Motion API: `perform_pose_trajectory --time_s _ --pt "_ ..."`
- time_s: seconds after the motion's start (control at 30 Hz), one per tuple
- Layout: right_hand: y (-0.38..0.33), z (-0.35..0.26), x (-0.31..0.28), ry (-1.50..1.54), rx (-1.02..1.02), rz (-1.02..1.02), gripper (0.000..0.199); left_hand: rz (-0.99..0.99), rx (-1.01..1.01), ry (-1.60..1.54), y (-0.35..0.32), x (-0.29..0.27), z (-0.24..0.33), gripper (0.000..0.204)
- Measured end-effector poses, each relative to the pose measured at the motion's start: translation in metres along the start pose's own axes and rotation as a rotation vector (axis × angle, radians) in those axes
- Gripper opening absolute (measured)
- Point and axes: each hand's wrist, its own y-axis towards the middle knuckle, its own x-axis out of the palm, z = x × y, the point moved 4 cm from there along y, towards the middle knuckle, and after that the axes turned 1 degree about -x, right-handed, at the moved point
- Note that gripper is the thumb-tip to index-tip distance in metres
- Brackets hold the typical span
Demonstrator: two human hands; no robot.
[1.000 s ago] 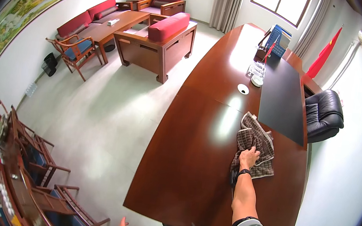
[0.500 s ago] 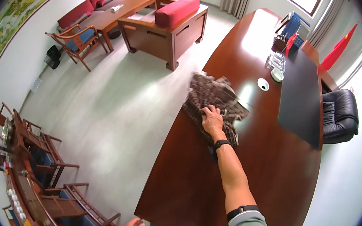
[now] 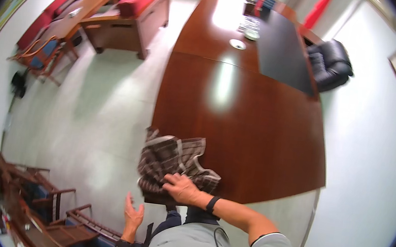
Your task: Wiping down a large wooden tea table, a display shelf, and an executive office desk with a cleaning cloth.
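Note:
A brown checked cloth [image 3: 170,157] with pale stripes lies bunched at the near left corner of the dark red-brown desk [image 3: 246,129], partly overhanging the left edge. On its near part rests my right hand [image 3: 182,189], fingers curled into the fabric; the fingertips are partly lost in its folds. My left hand [image 3: 133,217] is off the desk, below and left of the cloth. Its fingers are stretched, the thumb stands apart, and nothing is in it. A gap separates it from the cloth.
Toward the desk's far end are a black desk mat [image 3: 287,50], a round white dish [image 3: 251,35] and a white ring [image 3: 238,44]. A black office chair [image 3: 329,65] stands at the right. Wooden chairs [image 3: 55,200] line the lower left; a red-cushioned armchair [image 3: 132,13] stands farther off.
My right hand has drawn the cloth from the desk's left middle toward me to the near corner. My left hand has risen and its fingers have spread. The view has shifted.

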Motion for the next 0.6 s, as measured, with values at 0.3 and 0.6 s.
perform_pose_trajectory --time_s 0.3,0.6 --pt "-0.056 -0.037 -0.001 -0.120 0.116 -0.057 0.028 -0.218 0.619 0.568 0.031 0.021 0.055 0.098" --pt "-0.070 -0.096 -0.004 -0.328 0.502 0.140 0.032 -0.517 0.770 0.695 0.052 0.017 0.074 0.123"
